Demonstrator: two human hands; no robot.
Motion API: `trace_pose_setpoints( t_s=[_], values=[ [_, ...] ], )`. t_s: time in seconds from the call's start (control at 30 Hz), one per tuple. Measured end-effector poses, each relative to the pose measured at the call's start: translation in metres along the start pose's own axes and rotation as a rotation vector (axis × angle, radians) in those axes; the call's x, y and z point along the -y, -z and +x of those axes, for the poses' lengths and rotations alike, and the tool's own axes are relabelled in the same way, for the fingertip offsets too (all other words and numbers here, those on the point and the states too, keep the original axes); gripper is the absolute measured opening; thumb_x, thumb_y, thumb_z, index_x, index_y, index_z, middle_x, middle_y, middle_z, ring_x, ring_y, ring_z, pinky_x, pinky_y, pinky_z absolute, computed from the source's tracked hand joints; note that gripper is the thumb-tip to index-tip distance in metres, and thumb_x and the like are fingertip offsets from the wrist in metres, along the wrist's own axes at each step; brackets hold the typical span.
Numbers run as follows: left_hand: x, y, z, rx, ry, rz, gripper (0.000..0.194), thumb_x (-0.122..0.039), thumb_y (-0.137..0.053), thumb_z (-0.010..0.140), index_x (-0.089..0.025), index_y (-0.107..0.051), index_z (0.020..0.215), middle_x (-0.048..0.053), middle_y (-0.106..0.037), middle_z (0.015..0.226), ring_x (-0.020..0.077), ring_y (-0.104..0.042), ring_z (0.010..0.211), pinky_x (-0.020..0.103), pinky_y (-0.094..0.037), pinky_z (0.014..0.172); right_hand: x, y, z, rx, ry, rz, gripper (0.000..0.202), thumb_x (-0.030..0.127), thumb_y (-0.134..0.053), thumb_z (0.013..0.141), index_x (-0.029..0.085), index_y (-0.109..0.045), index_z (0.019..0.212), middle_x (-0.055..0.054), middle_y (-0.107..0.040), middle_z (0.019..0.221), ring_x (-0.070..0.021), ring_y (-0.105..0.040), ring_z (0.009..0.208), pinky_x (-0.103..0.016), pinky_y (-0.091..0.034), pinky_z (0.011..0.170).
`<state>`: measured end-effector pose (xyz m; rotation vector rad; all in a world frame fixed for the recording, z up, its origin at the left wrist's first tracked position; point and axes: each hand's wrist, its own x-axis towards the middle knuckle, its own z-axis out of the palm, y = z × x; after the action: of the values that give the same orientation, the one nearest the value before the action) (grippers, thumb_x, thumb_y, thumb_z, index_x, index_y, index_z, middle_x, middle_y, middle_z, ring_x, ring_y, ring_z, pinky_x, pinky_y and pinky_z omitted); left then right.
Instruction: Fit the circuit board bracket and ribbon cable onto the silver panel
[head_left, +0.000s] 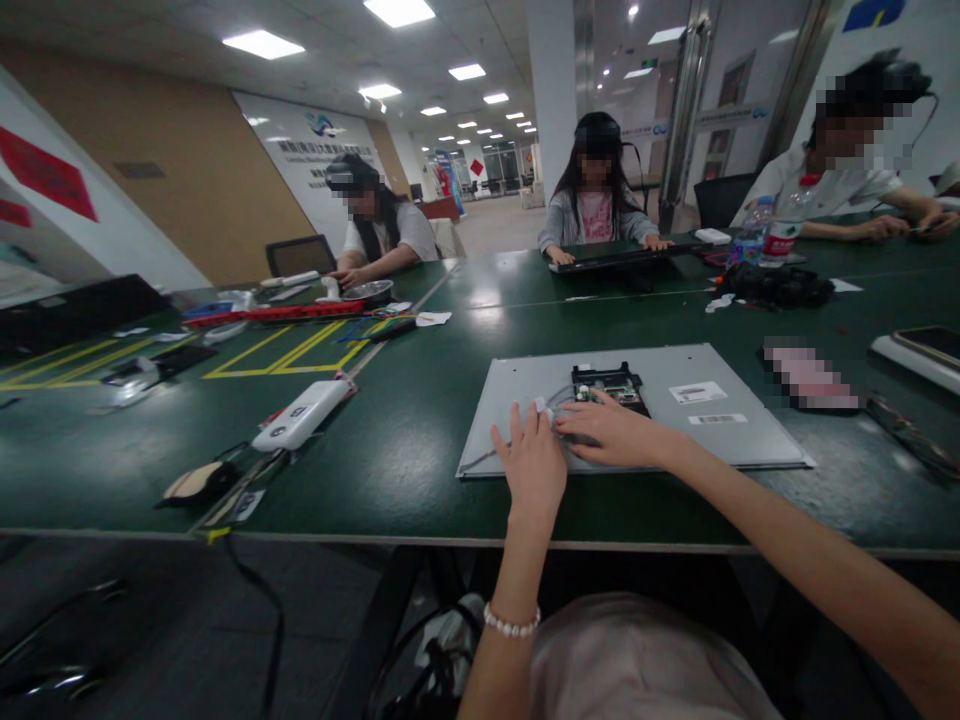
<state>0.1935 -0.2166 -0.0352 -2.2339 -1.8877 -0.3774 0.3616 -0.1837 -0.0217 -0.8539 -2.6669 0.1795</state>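
A flat grey metal panel, like the back of a display panel, lies on the green table in front of me. A black bracket with a small circuit board sits at its far middle, and thin grey cables run left from there. My left hand rests on the panel's left part, fingers spread, fingertips by the cables. Beside it, my right hand reaches in from the right with fingers stretched over the cables just in front of the board. Its fingertips partly cover what they touch.
Left of the panel lie a white power strip and a computer mouse. To the right are a pink phone and glasses. Bottles and a black bundle stand farther back. Several people sit across the table.
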Motion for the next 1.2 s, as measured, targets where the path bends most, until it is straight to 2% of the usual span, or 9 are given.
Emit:
trace_pose_setpoints(
  t_s=[0.2,0.33,0.53,0.7,0.9,1.03,1.2],
  values=[
    [0.001,0.000,0.000,0.003,-0.044,0.005,0.052,-0.018,-0.030,0.093,-0.019,-0.044,0.143,0.006,-0.029,0.156,0.0268,-0.012,0.147,0.062,-0.012,0.114,0.001,-0.002,0.001,0.015,-0.016,-0.017,0.032,0.027,-0.047,0.093,0.017,-0.060,0.121,-0.014,-0.062,0.128,-0.0308,-0.044,0.131,-0.062,-0.023,0.107],
    [0.003,-0.002,0.002,0.046,-0.086,-0.008,0.050,-0.020,-0.030,0.094,-0.022,-0.046,0.142,0.006,-0.033,0.154,0.0248,-0.015,0.146,0.061,-0.011,0.114,0.003,-0.001,0.001,0.016,-0.010,-0.021,0.032,0.027,-0.046,0.094,0.017,-0.059,0.121,-0.014,-0.059,0.132,-0.0289,-0.042,0.132,-0.060,-0.023,0.108],
    [0.001,-0.005,0.003,0.067,-0.041,-0.031,0.048,-0.022,-0.030,0.095,-0.023,-0.048,0.139,0.007,-0.037,0.152,0.0269,-0.021,0.144,0.065,-0.013,0.112,0.006,0.001,0.001,0.024,-0.023,0.007,0.033,0.027,-0.049,0.092,0.020,-0.057,0.124,-0.014,-0.059,0.131,-0.0289,-0.042,0.133,-0.059,-0.023,0.108],
    [-0.001,-0.001,0.007,0.096,-0.001,-0.060,0.045,-0.021,-0.031,0.095,-0.026,-0.050,0.136,0.007,-0.042,0.148,0.0262,-0.028,0.141,0.066,-0.014,0.112,0.012,0.004,0.001,0.012,-0.019,0.024,0.026,0.026,-0.050,0.092,0.018,-0.062,0.114,-0.013,-0.064,0.123,-0.0288,-0.053,0.120,-0.057,-0.023,0.107],
    [0.002,0.003,0.012,0.124,0.020,-0.124,0.043,-0.019,-0.033,0.095,-0.028,-0.052,0.132,0.005,-0.047,0.145,0.0267,-0.038,0.135,0.069,-0.019,0.108,0.016,0.006,0.002,0.024,-0.008,0.006,0.018,0.025,-0.050,0.092,0.017,-0.065,0.096,-0.010,-0.070,0.104,-0.0250,-0.061,0.103,-0.049,-0.030,0.101],
    [0.003,0.004,0.013,0.120,0.030,-0.161,0.041,-0.019,-0.034,0.094,-0.028,-0.053,0.129,0.005,-0.048,0.144,0.0277,-0.039,0.134,0.071,-0.023,0.105,0.015,0.008,0.003,0.010,0.010,0.013,0.018,0.024,-0.049,0.093,0.018,-0.066,0.090,-0.007,-0.071,0.096,-0.0228,-0.063,0.097,-0.046,-0.030,0.101],
    [0.005,0.003,0.010,0.108,0.015,-0.179,0.040,-0.021,-0.035,0.095,-0.027,-0.051,0.131,0.006,-0.046,0.145,0.0275,-0.038,0.135,0.068,-0.027,0.105,0.014,0.008,0.002,-0.004,0.016,0.020,0.019,0.022,-0.049,0.093,0.018,-0.068,0.092,-0.006,-0.073,0.096,-0.0219,-0.064,0.093,-0.047,-0.028,0.104]
  ],
)
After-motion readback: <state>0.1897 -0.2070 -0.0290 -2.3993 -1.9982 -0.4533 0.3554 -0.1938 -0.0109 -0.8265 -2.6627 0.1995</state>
